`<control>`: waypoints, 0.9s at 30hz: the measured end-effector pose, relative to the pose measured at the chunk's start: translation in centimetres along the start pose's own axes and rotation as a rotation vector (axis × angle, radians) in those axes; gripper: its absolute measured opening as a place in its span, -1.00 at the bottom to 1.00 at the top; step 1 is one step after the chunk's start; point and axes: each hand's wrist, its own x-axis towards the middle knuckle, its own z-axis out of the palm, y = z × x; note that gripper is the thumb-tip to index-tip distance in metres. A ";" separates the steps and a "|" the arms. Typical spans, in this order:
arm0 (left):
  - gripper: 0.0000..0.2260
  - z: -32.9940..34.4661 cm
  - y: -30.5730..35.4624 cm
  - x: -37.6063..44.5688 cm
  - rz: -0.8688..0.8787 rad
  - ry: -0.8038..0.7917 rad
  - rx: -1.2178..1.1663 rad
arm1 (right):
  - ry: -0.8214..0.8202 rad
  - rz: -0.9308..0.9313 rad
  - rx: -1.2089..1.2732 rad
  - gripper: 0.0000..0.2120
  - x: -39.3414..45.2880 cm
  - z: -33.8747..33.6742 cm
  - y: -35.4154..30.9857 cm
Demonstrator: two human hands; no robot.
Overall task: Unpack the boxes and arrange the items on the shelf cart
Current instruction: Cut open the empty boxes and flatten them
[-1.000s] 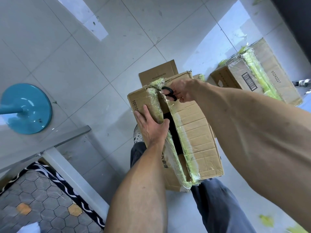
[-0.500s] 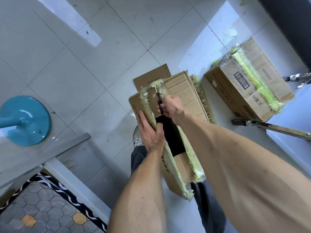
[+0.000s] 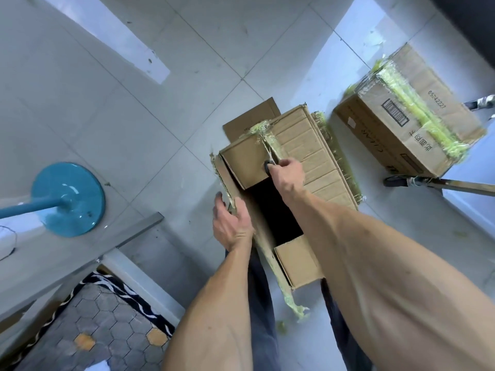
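A cardboard box (image 3: 318,153) with yellow-green tape stands on the floor between my legs, its top flaps spread and a dark opening showing in the middle. My right hand (image 3: 288,175) grips black-handled scissors (image 3: 269,162) whose blades lie along the taped seam of the far inner flap. My left hand (image 3: 231,224) holds the left outer flap by its edge, pulled outward. What lies inside the box is too dark to see. A second box (image 3: 407,129), sealed with the same tape, sits to the right.
A flat cardboard piece (image 3: 250,120) lies behind the open box. A blue round stand base (image 3: 68,198) is at the left. A metal cart leg with a caster (image 3: 428,182) reaches in from the right. A patterned mat (image 3: 107,317) lies at lower left beside a raised sill.
The left outer flap has swung open and the dark opening has widened. My left hand slid from the top of the box to the flap's edge. The scissors stay at the far seam.
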 end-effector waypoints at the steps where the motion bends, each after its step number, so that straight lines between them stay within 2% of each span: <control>1: -0.53 -0.3 -0.4 0.0 0.000 0.040 0.130 | -0.002 -0.004 -0.040 -0.70 -0.1 -0.3 0.0; 3: -0.59 -0.6 -0.6 -0.2 -0.024 0.095 0.208 | -0.019 -0.026 -0.086 -0.66 -0.2 -0.3 0.4; 5: -0.65 -0.5 -0.2 -0.7 -0.132 0.096 0.177 | -0.006 -0.025 -0.052 -0.67 -0.2 0.1 1.2; 7: -0.62 0.1 -0.3 -1.0 -0.200 0.077 0.138 | 0.028 -0.009 0.051 -0.70 -0.4 0.7 1.6; 10: -0.54 -0.1 -1.3 -0.5 -0.197 0.072 0.131 | 0.086 -0.019 0.193 -0.76 -0.6 1.3 1.8; 12: -0.51 -1.2 -2.5 0.6 -0.199 0.086 0.196 | 0.126 -0.025 0.263 -0.83 -0.8 1.2 1.6; 15: -0.49 -3.7 -4.9 2.6 -0.316 0.046 0.374 | 0.190 0.002 0.350 -0.87 -0.5 0.7 1.7; 18: -0.65 -3.9 -5.0 3.1 -0.147 -0.126 0.499 | 0.095 0.019 0.321 -0.84 -0.6 0.7 1.9; 21: -0.78 -0.9 -2.1 3.0 -0.026 -0.263 0.383 | 0.010 -0.001 0.248 -0.79 -1.6 1.9 2.1; 24: -0.78 2.5 1.1 2.6 -0.097 -0.373 0.196 | 0.001 0.001 0.239 -0.81 -2.4 3.1 2.1; 27: -0.75 3.6 2.3 2.8 -0.185 -0.339 0.111 | -0.015 -0.009 0.237 -0.74 -2.5 4.0 1.6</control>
